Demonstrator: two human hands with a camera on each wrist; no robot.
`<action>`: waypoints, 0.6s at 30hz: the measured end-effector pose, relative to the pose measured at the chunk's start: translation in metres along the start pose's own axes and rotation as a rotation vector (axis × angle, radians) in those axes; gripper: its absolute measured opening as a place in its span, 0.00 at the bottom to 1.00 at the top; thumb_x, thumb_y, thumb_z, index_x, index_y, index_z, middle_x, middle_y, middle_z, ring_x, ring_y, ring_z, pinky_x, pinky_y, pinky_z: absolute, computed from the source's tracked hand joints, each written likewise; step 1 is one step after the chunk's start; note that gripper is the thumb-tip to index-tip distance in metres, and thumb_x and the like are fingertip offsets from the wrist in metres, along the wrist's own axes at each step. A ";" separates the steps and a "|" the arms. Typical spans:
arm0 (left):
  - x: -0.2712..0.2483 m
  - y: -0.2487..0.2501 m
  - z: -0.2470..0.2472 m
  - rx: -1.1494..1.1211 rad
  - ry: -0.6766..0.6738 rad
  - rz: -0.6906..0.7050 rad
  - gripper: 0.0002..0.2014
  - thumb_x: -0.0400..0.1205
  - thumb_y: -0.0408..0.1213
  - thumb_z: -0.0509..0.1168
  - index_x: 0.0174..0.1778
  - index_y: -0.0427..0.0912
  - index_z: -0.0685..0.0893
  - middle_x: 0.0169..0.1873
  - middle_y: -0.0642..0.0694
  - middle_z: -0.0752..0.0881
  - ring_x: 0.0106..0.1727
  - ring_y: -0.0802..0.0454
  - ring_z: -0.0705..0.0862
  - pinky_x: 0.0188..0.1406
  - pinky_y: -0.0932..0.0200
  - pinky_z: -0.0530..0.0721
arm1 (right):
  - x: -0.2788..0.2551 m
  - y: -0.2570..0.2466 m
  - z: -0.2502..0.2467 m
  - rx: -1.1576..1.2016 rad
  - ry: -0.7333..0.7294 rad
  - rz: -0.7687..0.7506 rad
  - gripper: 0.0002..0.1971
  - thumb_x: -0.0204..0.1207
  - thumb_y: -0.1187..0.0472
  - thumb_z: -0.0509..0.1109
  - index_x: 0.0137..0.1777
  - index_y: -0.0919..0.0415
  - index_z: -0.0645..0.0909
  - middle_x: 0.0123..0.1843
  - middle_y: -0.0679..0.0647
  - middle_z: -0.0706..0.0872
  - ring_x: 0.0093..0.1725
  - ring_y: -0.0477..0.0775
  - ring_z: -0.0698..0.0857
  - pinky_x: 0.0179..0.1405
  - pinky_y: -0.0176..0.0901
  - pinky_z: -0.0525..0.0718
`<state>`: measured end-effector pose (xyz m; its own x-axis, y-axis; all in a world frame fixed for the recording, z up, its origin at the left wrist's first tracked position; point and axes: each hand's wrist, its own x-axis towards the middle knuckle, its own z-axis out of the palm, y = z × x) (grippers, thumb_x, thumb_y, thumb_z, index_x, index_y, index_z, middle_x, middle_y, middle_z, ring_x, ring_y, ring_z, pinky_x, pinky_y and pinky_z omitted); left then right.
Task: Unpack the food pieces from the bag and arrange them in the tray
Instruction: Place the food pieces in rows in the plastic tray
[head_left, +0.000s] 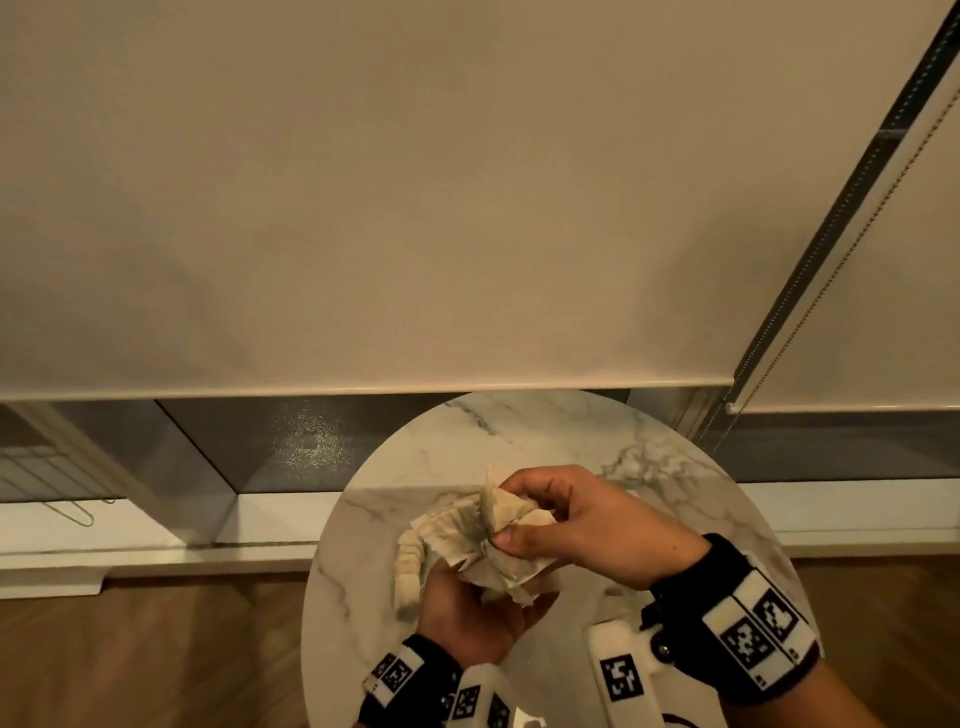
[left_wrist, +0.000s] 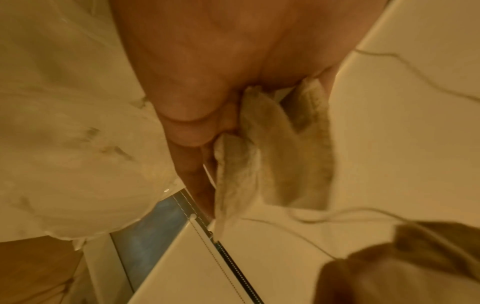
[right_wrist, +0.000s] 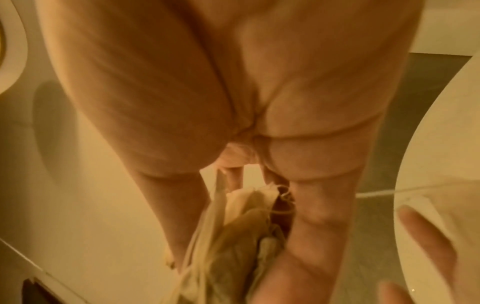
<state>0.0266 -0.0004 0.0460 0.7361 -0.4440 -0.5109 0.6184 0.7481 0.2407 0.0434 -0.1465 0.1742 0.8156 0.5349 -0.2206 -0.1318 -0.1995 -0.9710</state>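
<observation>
- Crinkled, translucent plastic is what you have between your hands: the bag is held above the round marble bench, not resting flat on it.
- Your left hand cups the bag from below, fingers curled up around its underside.
- Your right hand comes in from above and pinches the top of the plastic between thumb and forefinger; in the right wrist view the gathered film runs down between those fingers.
- Pale, lumpy food pieces show at the left side of the bag, just beside your left hand; whether they are inside the film or already slipping out, I cannot tell.
- By my reading you are at the very start: the bag is being worked open and no piece has been set down anywhere in view.
- No tray shows in any of the three views, so the arranging is all left to do.
- The bench is a white top with grey veining, and its far half carries nothing that I can see.
- Beyond it a cream roller blind hangs low, with its bead cord at the right.
- Under the blind runs a dark window strip above a white sill, and wooden flooring lies below the bench.
</observation>
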 end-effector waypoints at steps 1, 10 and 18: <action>-0.001 0.004 0.001 0.007 -0.017 0.031 0.22 0.77 0.46 0.59 0.44 0.34 0.94 0.48 0.32 0.91 0.43 0.33 0.91 0.55 0.38 0.81 | 0.003 0.002 0.003 -0.012 -0.001 0.016 0.11 0.76 0.65 0.77 0.57 0.64 0.86 0.48 0.60 0.90 0.45 0.54 0.90 0.45 0.50 0.90; -0.017 0.031 -0.009 -0.105 -0.130 -0.082 0.36 0.80 0.64 0.59 0.62 0.29 0.84 0.54 0.26 0.85 0.51 0.28 0.87 0.47 0.35 0.86 | 0.033 0.042 0.031 -0.196 0.104 0.181 0.12 0.75 0.56 0.78 0.57 0.51 0.84 0.47 0.57 0.91 0.39 0.60 0.92 0.40 0.59 0.92; -0.016 0.037 -0.030 -0.028 0.023 -0.017 0.28 0.80 0.58 0.62 0.61 0.36 0.87 0.55 0.32 0.88 0.57 0.33 0.87 0.62 0.40 0.81 | 0.055 0.074 0.065 -0.526 0.201 0.043 0.13 0.73 0.47 0.71 0.56 0.44 0.82 0.49 0.45 0.87 0.47 0.44 0.85 0.49 0.51 0.86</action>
<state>0.0300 0.0490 0.0384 0.7188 -0.4453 -0.5338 0.6225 0.7542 0.2091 0.0417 -0.0786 0.0846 0.9136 0.3610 -0.1870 0.0894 -0.6271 -0.7738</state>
